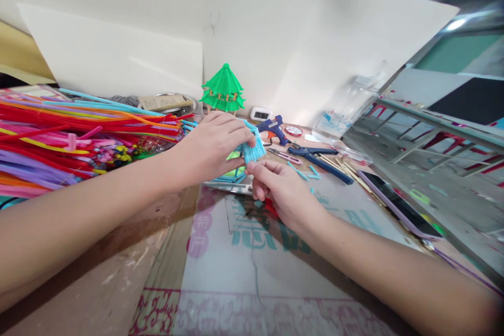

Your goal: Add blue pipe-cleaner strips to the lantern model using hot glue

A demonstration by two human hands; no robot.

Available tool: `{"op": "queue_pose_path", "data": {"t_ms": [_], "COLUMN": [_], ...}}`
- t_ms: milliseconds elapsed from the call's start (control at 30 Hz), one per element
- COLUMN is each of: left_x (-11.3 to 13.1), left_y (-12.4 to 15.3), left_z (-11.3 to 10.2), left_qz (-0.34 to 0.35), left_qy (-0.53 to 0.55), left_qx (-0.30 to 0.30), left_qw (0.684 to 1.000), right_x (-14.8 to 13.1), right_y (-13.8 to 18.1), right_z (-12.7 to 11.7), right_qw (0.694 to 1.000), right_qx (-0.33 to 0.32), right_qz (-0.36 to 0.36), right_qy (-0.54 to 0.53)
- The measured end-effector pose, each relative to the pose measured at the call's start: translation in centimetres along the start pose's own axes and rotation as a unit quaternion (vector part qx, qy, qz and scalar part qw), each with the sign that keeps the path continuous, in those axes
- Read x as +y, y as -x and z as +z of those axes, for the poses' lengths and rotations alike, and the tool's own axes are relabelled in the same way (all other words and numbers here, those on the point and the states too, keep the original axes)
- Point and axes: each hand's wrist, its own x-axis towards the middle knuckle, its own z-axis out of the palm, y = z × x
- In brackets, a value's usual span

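Note:
A small panel of light blue pipe cleaners (255,150), set side by side, is held up above the table. My left hand (214,144) has it between thumb and fingers at its left edge. At its lower corner my right hand (279,185) pinches with thumb and forefinger, the other fingers curled under. Behind my left hand, partly hidden, is a round blue and light green piece (236,172). Scissors (230,187) lie just below it, their handles mostly hidden by my right hand. Short cut blue pieces (314,171) lie to the right.
Bundles of coloured pipe cleaners (79,136) fill the left. At the back stand a green tiered pipe-cleaner roof (223,86) and a small digital clock (260,114). A glue gun (275,128), blue-handled pliers (323,160), thin sticks (350,172) and a phone (397,203) lie on the right.

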Motion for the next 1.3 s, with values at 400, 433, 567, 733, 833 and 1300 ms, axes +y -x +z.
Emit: {"op": "queue_pose_path", "data": {"t_ms": [400, 433, 567, 733, 833, 1300], "left_x": [-0.8, -0.9, -1.4, -1.6, -1.6, -1.3], "left_y": [-0.3, -0.4, -0.6, -0.6, -0.6, -0.8], "left_z": [-2.1, -2.4, -2.8, -1.9, -1.7, -1.9], "left_qz": [0.007, 0.003, 0.018, 0.043, 0.047, 0.036], "left_qy": [0.066, 0.071, 0.069, 0.087, 0.107, 0.111], "left_qx": [-0.085, -0.086, -0.069, -0.064, -0.050, -0.027], "left_qw": [0.994, 0.994, 0.995, 0.993, 0.992, 0.993], "right_x": [1.0, 1.0, 1.0, 0.7, 0.7, 0.6], "right_y": [-0.8, -0.8, -0.8, -0.7, -0.7, -0.7], "right_z": [-0.5, -0.5, -0.3, 0.0, 0.1, 0.0], "right_qw": [0.992, 0.991, 0.985, 0.975, 0.972, 0.978], "right_qx": [-0.029, -0.037, -0.067, -0.078, -0.083, -0.078], "right_qz": [-0.017, -0.016, -0.017, 0.001, 0.003, -0.014], "right_qy": [-0.121, -0.130, -0.158, -0.206, -0.219, -0.195]}}
